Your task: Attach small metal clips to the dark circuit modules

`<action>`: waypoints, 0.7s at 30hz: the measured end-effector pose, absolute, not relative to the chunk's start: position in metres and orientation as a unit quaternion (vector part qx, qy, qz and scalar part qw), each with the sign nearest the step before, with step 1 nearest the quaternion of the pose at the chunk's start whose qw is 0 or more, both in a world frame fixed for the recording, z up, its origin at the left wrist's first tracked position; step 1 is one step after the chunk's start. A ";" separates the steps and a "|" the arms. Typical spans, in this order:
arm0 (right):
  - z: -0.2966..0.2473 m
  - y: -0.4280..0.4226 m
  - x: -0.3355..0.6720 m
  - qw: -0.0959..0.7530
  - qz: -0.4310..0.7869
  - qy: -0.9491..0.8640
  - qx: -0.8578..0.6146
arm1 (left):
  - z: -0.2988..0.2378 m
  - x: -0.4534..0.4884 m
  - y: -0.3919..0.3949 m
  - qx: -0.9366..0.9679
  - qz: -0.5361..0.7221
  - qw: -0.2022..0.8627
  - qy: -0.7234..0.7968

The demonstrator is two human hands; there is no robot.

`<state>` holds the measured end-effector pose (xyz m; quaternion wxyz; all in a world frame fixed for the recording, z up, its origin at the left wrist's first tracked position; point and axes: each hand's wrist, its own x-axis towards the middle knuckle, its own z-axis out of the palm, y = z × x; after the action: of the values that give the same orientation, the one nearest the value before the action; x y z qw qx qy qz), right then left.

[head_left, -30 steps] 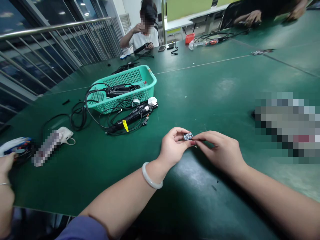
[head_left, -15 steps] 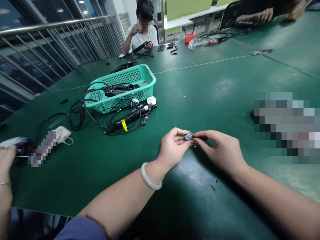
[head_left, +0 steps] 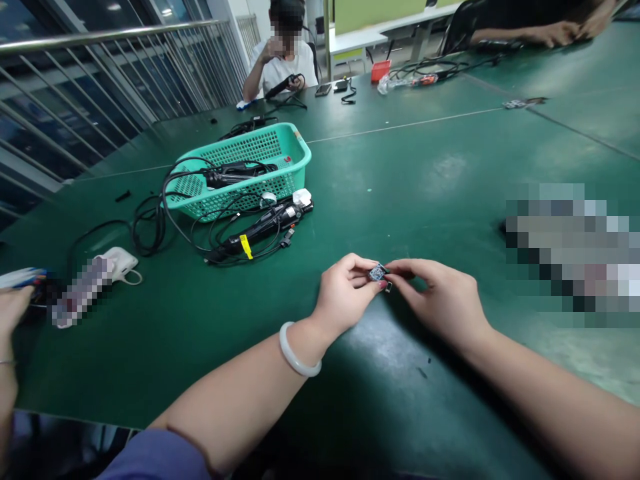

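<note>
Over the green table, my left hand [head_left: 345, 293] pinches a small circuit board [head_left: 377, 272] between thumb and fingers. The board is square, bluish-grey and covered in tiny parts. From the other side my right hand [head_left: 440, 290] has thumb and forefinger closed at the board's right edge, and both hands meet there. A tiny metal-framed piece [head_left: 389, 287] shows just under the board, between the fingertips; whether it is attached I cannot tell. Dark bits [head_left: 423, 372] lie on the tabletop below my hands.
A turquoise basket [head_left: 300, 170] holds black cabled devices. In front of it lies a black handheld device [head_left: 260, 230] with a yellow tag. A white-cased item [head_left: 120, 262] sits left, beside a co-worker's hand [head_left: 13, 310]. Another person [head_left: 287, 67] sits across the table.
The view has shifted slightly, moving the basket and cables a little up and left in the picture. Both my hands keep the same hold at the board.
</note>
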<state>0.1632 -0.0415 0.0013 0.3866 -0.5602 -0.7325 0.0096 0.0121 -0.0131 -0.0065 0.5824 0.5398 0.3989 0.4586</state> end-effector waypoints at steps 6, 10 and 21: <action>0.000 -0.043 0.163 0.362 -0.072 -0.761 -0.534 | -0.007 0.011 -0.013 0.548 0.450 0.574 0.410; 0.000 -0.044 0.164 0.338 -0.100 -0.776 -0.524 | -0.007 0.011 -0.013 0.545 0.446 0.576 0.415; -0.001 -0.043 0.164 0.334 -0.094 -0.779 -0.522 | -0.004 0.013 -0.008 0.442 0.433 0.677 0.398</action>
<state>0.1641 -0.0434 -0.0014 0.3338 -0.5217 -0.7794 -0.0944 0.0126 -0.0078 -0.0040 0.6772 0.4423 0.3983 0.4325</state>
